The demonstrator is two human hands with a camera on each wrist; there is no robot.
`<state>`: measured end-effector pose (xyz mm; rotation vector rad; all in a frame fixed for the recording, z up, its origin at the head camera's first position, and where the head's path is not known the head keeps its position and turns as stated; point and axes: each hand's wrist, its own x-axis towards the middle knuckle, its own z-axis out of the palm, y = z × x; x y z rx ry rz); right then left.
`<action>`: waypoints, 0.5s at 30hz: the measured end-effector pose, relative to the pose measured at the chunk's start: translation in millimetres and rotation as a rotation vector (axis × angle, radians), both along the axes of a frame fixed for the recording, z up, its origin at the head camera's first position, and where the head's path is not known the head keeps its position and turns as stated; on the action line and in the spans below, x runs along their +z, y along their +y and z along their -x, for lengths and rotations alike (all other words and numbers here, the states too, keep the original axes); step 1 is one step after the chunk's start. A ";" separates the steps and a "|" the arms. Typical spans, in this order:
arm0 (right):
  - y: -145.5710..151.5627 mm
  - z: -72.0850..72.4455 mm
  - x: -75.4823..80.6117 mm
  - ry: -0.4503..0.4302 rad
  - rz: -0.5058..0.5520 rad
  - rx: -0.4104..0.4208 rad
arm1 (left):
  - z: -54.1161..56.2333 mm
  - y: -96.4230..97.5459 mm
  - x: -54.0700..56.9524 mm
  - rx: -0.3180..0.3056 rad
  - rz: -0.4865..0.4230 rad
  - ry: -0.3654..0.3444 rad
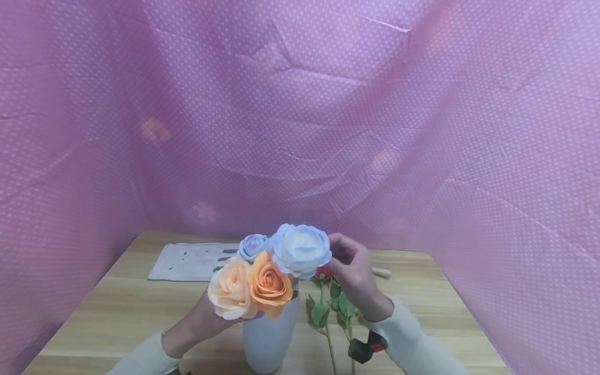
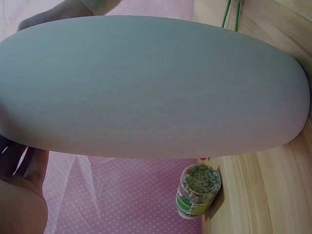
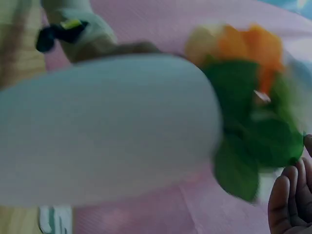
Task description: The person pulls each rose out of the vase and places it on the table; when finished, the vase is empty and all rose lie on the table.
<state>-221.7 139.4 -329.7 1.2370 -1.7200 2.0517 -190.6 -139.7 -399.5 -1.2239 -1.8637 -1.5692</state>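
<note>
My left grip [image 1: 204,316] is wrapped round the white vase [image 1: 269,341] near its top. The vase stands upright, long axis vertical, beside that grip. Over its mouth, between my grips, a peach rose [image 1: 231,288], orange rose [image 1: 270,282] and two blue ones face up. My right grip [image 1: 352,266] reaches the larger blue rose [image 1: 301,251]; whether it pinches I cannot tell. Below my left grip, a jar [image 2: 199,190] bears a green-and-yellow label [image 2: 189,204], its lettering illegible to me.
</note>
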 end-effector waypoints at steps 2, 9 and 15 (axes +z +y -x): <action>-6.2 -5.1 -3.8 -0.013 -0.058 -0.012 | 0.9 0.5 -0.6 0.002 0.001 -0.001; -17.9 -10.3 -10.0 0.026 -0.233 -0.080 | 4.5 0.5 -3.4 -0.007 -0.018 0.022; -27.8 -9.1 -9.5 -0.006 -0.298 -0.065 | 7.8 -1.2 -3.0 -0.010 -0.024 0.044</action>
